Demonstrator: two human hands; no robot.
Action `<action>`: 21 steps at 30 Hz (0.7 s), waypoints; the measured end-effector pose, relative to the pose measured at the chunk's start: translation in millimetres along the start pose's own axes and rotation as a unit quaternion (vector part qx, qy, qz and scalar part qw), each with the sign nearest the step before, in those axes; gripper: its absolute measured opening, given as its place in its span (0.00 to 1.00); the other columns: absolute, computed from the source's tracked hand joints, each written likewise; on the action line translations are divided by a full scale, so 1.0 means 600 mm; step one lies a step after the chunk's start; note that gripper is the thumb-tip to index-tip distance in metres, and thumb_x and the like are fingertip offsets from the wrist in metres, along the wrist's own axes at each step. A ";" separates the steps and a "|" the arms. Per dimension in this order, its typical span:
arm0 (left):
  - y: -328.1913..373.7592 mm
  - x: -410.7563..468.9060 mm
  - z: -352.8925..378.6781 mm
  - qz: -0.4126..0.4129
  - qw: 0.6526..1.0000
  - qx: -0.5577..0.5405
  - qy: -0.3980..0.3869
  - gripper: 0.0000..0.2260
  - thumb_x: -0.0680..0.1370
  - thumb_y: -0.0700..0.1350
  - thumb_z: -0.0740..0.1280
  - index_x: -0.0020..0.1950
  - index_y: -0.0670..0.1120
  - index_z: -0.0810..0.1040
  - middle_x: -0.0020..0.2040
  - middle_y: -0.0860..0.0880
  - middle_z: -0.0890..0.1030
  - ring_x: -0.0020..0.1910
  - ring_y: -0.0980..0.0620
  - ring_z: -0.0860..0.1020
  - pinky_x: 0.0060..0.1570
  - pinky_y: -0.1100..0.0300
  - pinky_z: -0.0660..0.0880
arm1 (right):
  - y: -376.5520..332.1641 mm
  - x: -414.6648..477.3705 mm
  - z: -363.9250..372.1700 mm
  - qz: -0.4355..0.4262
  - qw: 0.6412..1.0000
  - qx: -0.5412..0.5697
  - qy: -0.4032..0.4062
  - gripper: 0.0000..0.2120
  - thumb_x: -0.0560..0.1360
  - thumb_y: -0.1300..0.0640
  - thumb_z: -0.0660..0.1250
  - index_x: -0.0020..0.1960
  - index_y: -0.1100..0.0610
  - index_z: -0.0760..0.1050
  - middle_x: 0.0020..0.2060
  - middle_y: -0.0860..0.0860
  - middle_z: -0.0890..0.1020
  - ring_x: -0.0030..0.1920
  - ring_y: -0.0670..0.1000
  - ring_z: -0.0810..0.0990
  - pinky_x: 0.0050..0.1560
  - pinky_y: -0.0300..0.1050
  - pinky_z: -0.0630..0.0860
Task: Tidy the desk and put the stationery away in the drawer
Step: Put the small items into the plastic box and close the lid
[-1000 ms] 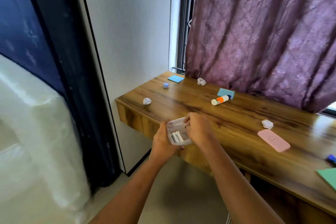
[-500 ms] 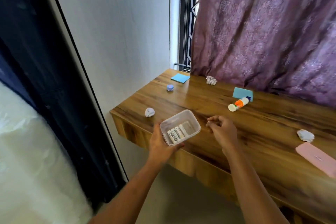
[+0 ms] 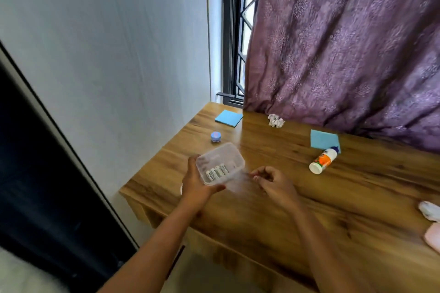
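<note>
My left hand (image 3: 197,185) grips a clear plastic box (image 3: 220,164) from below, above the left front part of the wooden desk (image 3: 309,209). Several small white tubes lie inside the box. My right hand (image 3: 273,182) hovers just right of the box with its fingers curled in, and I see nothing in it. An orange and white glue bottle (image 3: 323,160) lies on its side further right, its tip on a blue paper pad (image 3: 323,139). Another blue sticky pad (image 3: 229,118) and a small blue pot (image 3: 215,137) sit near the desk's far left corner.
Crumpled paper balls lie by the purple curtain (image 3: 275,120) and at the right edge (image 3: 429,210). A pink flat case (image 3: 433,236) shows partly at the right. A white wall borders the desk's left end; a dark panel stands further left.
My right hand has let go of the box and drawn off to the right. My left hand has carried the box up over the desk, towards the blue pot.
</note>
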State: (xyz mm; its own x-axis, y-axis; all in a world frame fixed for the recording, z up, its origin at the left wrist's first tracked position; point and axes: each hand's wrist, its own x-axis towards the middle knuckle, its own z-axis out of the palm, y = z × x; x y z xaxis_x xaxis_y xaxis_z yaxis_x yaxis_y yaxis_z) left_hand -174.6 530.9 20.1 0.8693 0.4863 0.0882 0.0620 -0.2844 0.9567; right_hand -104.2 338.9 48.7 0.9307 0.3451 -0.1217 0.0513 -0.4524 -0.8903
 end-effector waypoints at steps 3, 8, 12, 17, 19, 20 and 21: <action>-0.017 0.074 -0.021 -0.003 1.000 0.001 0.022 0.36 0.59 0.36 0.81 0.59 0.51 0.65 0.53 0.52 0.78 0.52 0.52 0.79 0.48 0.61 0.77 | 0.009 0.050 0.014 0.013 1.000 -0.021 0.008 0.04 0.76 0.61 0.66 0.50 0.56 0.79 0.40 0.50 0.79 0.39 0.46 0.76 0.43 0.42 0.73; -0.043 0.194 -0.067 0.000 1.000 0.023 0.012 0.37 0.56 0.39 0.83 0.56 0.49 0.65 0.51 0.51 0.78 0.49 0.51 0.78 0.45 0.64 0.72 | -0.012 0.167 0.065 0.041 0.997 -0.066 0.012 0.04 0.75 0.63 0.66 0.45 0.55 0.77 0.37 0.49 0.78 0.37 0.46 0.74 0.38 0.38 0.70; -0.078 0.263 -0.091 0.001 1.000 0.016 -0.014 0.39 0.52 0.42 0.83 0.57 0.49 0.67 0.50 0.53 0.78 0.48 0.53 0.78 0.40 0.79 0.69 | -0.044 0.280 0.125 0.046 0.988 -0.145 -0.024 0.14 0.73 0.61 0.67 0.59 0.55 0.76 0.55 0.54 0.79 0.53 0.49 0.76 0.51 0.40 0.73; -0.105 0.328 -0.101 0.015 0.998 0.007 -0.055 0.36 0.54 0.53 0.81 0.57 0.55 0.67 0.54 0.54 0.79 0.51 0.57 0.79 0.49 0.70 0.73 | -0.055 0.386 0.189 0.012 0.967 -0.249 -0.042 0.28 0.73 0.55 0.67 0.72 0.47 0.64 0.69 0.55 0.67 0.67 0.58 0.69 0.67 0.49 0.68; -0.107 0.344 -0.101 0.023 0.995 0.024 -0.091 0.36 0.60 0.47 0.81 0.62 0.54 0.65 0.57 0.53 0.77 0.54 0.56 0.77 0.56 0.63 0.74 | -0.053 0.409 0.204 0.002 0.957 -0.283 -0.055 0.28 0.74 0.52 0.62 0.72 0.45 0.62 0.71 0.53 0.64 0.69 0.59 0.66 0.69 0.53 0.67; -0.110 0.351 -0.101 0.028 0.994 0.030 -0.101 0.36 0.62 0.47 0.81 0.63 0.55 0.64 0.58 0.54 0.76 0.55 0.57 0.77 0.57 0.63 0.74 | -0.052 0.417 0.208 -0.005 0.951 -0.302 -0.061 0.26 0.74 0.51 0.60 0.71 0.45 0.64 0.71 0.53 0.65 0.69 0.59 0.65 0.68 0.53 0.67; -0.114 0.357 -0.102 0.032 0.993 0.034 -0.108 0.36 0.62 0.48 0.81 0.62 0.56 0.64 0.57 0.56 0.76 0.54 0.59 0.77 0.56 0.65 0.74 | -0.050 0.421 0.209 -0.010 0.946 -0.317 -0.063 0.23 0.74 0.51 0.59 0.69 0.46 0.67 0.69 0.53 0.67 0.68 0.59 0.67 0.67 0.53 0.68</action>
State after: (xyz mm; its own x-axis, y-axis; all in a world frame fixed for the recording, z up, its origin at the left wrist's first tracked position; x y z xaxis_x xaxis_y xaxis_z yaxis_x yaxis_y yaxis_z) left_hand -22.9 705.0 -9.5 0.9571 0.2785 0.0802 0.0290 -0.3671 0.9297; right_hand 83.9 543.0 -10.2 0.8788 0.4361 -0.1936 0.3128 -0.8329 -0.4565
